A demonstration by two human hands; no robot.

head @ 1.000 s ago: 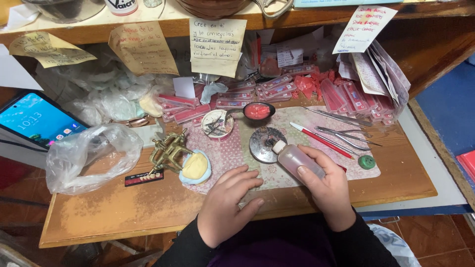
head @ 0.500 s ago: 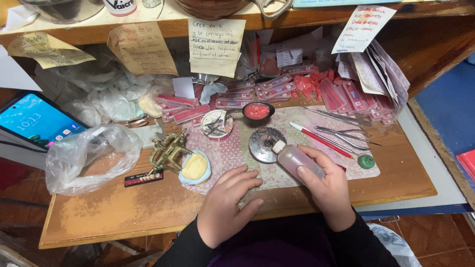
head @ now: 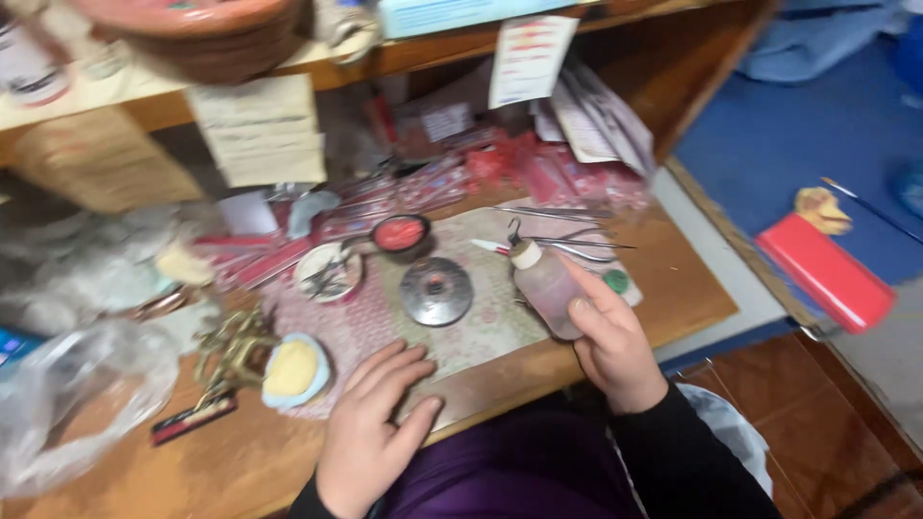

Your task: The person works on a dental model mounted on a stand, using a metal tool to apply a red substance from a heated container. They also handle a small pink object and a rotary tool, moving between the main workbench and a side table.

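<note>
My right hand (head: pixel 608 336) grips a small clear plastic bottle (head: pixel 544 281) with a pale cap, held upright just above the patterned mat (head: pixel 481 317). My left hand (head: pixel 370 423) lies flat, palm down, on the front edge of the wooden desk (head: pixel 673 288), fingers spread and holding nothing. Just beyond my hands a round metal disc (head: pixel 436 290) lies on the mat. A small dark bowl of red stuff (head: pixel 400 234) and a little dish of small metal parts (head: pixel 328 272) sit farther back.
A yellow pad in a pale blue dish (head: pixel 294 368) and a brass piece (head: pixel 231 348) lie left, beside a clear plastic bag (head: pixel 77 404). Tweezers and scissors (head: pixel 567 231) rest back right. Red packets (head: pixel 538 173) and paper notes fill the shelf. A red box (head: pixel 825 271) lies on the blue floor.
The view has swung to the right and blurred, showing the blue floor and red box. My right hand has tipped the bottle more upright; my left hand stays flat on the desk.
</note>
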